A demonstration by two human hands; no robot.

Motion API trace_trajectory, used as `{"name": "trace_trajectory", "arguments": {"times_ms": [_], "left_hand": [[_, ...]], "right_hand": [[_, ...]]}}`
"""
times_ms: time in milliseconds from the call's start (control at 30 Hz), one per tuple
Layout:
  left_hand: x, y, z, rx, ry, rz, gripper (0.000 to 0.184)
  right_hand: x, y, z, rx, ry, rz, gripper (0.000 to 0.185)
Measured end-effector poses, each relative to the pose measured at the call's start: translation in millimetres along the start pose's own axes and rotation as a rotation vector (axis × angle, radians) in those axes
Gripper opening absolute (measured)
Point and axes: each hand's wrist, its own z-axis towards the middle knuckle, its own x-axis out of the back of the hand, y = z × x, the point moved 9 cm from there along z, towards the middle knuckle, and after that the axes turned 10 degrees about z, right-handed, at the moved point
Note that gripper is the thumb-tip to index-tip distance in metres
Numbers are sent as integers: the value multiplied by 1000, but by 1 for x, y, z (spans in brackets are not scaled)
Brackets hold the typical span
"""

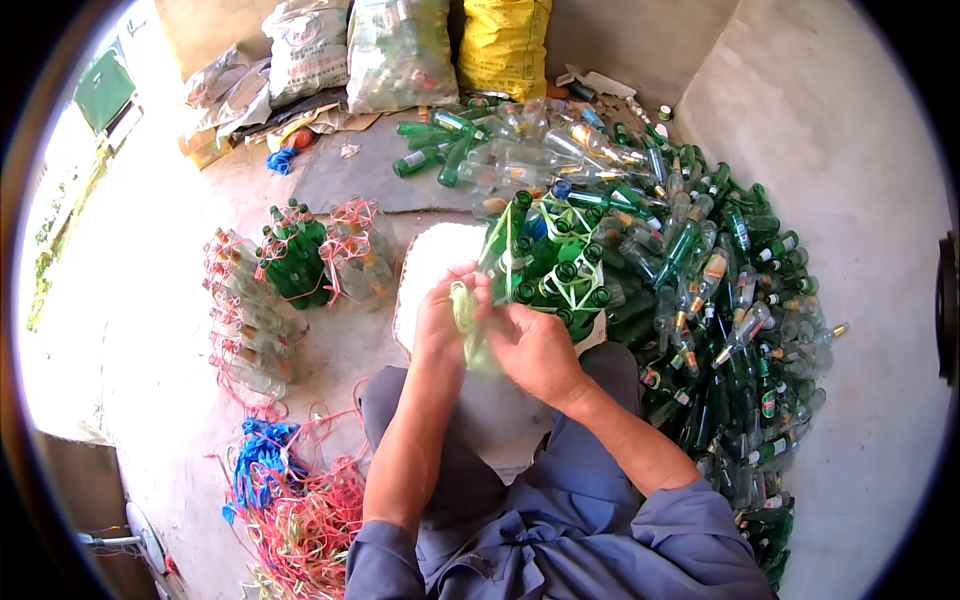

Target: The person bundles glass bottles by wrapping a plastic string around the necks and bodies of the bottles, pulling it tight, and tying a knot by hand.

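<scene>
My left hand (446, 318) is closed on a pale green plastic string (464, 312), gathered into a loose hank. Close beside it, my right hand (538, 352) pinches the lower part of the same string. Just beyond my right hand stands a bundle of green glass bottles (566, 272), upright and close together, with light green string crossing between their necks. The bundle rests on a white-topped surface (432, 262) in front of my knees. Some of the fingertips are hidden behind the string.
A large heap of loose bottles (740, 340) curves along my right side. Tied bundles of clear bottles (250, 325) and green bottles (294, 255) stand at left. Tangled pink string (305, 525) lies by my left leg. Filled sacks (400, 55) line the back wall.
</scene>
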Motion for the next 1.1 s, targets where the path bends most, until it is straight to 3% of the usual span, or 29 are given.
{"name": "trace_trajectory", "arguments": {"times_ms": [100,200,367,467,533,667,900,1100], "left_hand": [[-9,2,-9,-41,-6,94,14],[-6,1,-27,-92,186,287,19],[-3,-7,-62,-176,128,478,41],[8,-21,-91,-86,294,754,42],[5,-32,-102,-79,292,775,29],[16,-38,-113,-99,416,740,20],[34,-36,-111,-145,463,838,20],[35,-24,-112,-302,502,789,17]], "right_hand": [[1,6,-6,-63,-4,-2,19],[1,20,-13,-127,-14,75,17],[-5,39,-24,-292,-29,317,17],[-7,46,-27,-343,-11,430,15],[-7,48,-29,-357,-8,428,15],[-9,59,-34,-323,-8,418,20],[-6,60,-37,-337,-21,370,23],[-7,67,-38,-354,-17,398,22]]}}
